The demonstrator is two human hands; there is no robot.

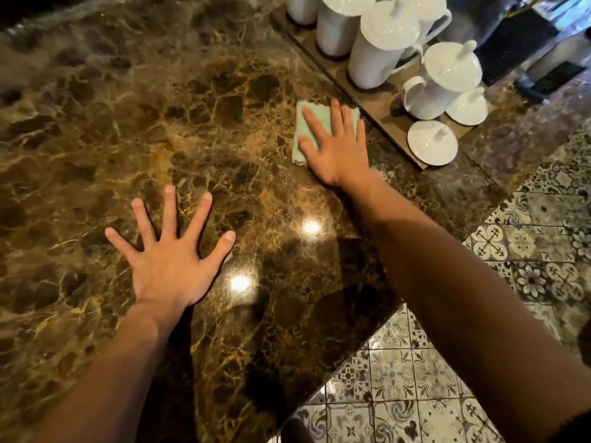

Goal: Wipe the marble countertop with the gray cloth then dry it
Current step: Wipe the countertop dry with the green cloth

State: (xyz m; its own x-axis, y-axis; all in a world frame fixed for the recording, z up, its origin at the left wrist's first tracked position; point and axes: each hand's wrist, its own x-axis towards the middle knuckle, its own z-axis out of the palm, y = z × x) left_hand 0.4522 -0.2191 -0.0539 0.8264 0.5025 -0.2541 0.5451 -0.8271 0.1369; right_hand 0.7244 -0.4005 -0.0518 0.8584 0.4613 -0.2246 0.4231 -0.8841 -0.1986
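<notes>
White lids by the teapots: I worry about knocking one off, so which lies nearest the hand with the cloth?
The flat lid at the tray's near end, right of the right hand; the others sit farther back.

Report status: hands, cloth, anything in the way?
Right hand flat on cloth. Left hand spread on bare countertop. Tray of white pots just beyond cloth.

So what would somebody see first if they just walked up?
Probably the two hands on the shiny brown marble: the left hand spread flat and bare, the right hand pressing a pale green cloth farther back. Then the white pots on a tray at the back right.
</notes>
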